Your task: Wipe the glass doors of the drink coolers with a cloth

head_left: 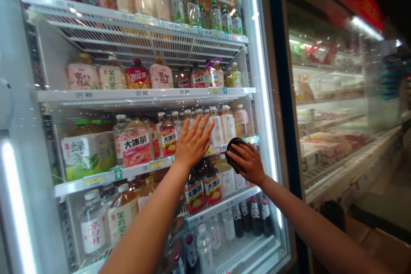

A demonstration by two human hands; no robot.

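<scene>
From the head camera, my left hand (192,142) is spread wide and flat, fingers fanned upward, palm laid against the glass door (263,94) of the drinks fridge; it holds nothing. My right hand (247,163) is just to the right of it and a little lower, curled over a dark round pad (236,144) and pressing it onto the same glass; the fingers are closed over the pad's back, and only its upper left edge shows past my knuckles. The two hands are near each other but not touching.

Behind the glass, level with my left hand, a shelf carries bottles with red labels (168,139) and a big amber bottle with a white and pink label (136,145); further left stands a large green-labelled bottle (81,154). Under my hands, on the next shelf down, two dark bottles with red and yellow labels (204,188) stand side by side. Small dark bottles with white caps (253,214) line the lowest rack at the right.

To the right, past the door's dark frame (282,94), an open chilled case (337,137) with packaged goods runs away, blurred.
</scene>
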